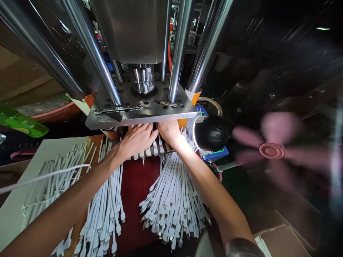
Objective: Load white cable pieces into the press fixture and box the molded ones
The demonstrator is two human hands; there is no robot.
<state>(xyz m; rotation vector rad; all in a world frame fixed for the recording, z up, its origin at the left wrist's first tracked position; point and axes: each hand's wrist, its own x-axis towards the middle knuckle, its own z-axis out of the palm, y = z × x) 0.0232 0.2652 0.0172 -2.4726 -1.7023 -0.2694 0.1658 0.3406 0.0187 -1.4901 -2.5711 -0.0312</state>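
My left hand lies palm down on the striped fixture under the thick steel plate of a press. Its fingers are stretched and its thumb stands apart; the fingertips reach beneath the plate's front edge. Beside it, my right hand also reaches under the plate, its fingers mostly hidden. Between the hands, a few white cable ends lie in the fixture. Below my right hand hangs a thick fan of white cables with plugs at their lower ends. Another bunch of white cables lies left of the red surface.
A wrench rests on the steel plate, among upright steel rods. Right of my hands are a lit black lamp and a pink fan. More cables lie at left, near a green bottle.
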